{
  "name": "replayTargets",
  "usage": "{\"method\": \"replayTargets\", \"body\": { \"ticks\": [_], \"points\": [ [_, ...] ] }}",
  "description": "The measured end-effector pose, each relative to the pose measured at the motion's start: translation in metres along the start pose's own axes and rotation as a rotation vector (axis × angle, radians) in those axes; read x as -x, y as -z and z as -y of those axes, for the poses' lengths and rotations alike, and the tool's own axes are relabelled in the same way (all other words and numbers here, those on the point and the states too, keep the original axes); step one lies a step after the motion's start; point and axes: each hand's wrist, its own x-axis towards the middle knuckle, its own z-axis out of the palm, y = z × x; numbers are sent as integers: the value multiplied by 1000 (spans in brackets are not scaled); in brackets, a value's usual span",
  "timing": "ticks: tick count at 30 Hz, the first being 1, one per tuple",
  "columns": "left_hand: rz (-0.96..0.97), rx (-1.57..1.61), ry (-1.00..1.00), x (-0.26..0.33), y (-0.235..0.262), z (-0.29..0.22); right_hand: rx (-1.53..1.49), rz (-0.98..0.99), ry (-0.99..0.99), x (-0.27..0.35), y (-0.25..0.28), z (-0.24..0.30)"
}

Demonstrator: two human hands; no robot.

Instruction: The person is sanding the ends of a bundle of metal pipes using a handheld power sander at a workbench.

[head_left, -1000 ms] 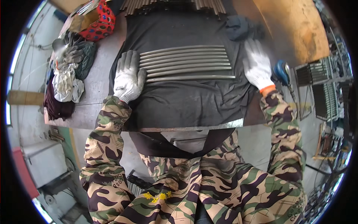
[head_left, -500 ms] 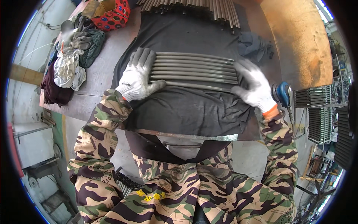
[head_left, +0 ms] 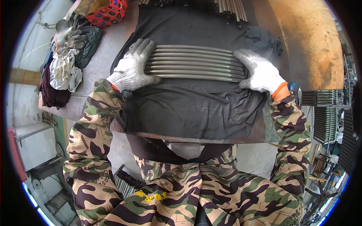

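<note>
Several grey metal tubes [head_left: 194,63] lie side by side in a flat row on a black cloth [head_left: 188,107]. At their left ends, my left hand [head_left: 135,67], in a white knit glove with a grey palm, spans the row, its thumb by the nearest tube. My right hand [head_left: 261,72], gloved the same way with an orange cuff, spans the right ends. The row is gripped between both hands, its ends against the palms. Whether it is lifted off the cloth, I cannot tell.
More tubes [head_left: 233,9] are heaped at the far edge. Crumpled clothes [head_left: 68,69] and a red patterned box [head_left: 109,16] occupy the left side. On the right are a dark rag [head_left: 264,39], a brown board [head_left: 315,47], a partly hidden blue tool [head_left: 295,89] and racked tubes [head_left: 326,120].
The nearest tube, earlier slanted and a little apart, now lies against the others. My right hand has settled on the right ends. Hands and tubes appear slightly farther from me.
</note>
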Motion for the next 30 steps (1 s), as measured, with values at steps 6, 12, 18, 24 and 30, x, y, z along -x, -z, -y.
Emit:
{"method": "replayTargets", "body": {
  "ticks": [6,12,18,24,30],
  "points": [
    [-123,-31,-73,3,-15,0,55,-171,161,26,-23,-28],
    [-189,-31,-94,6,-15,2,-852,-510,-163,59,-37,-41],
    [-158,-33,-49,4,-18,3,-683,-549,-281,59,-23,-64],
    [-271,-6,-88,7,-17,2,34,-635,-519,-10,4,-85],
    [-269,50,-72,4,-20,-4,8,-323,-620,-57,-39,-160]
  ]
}}
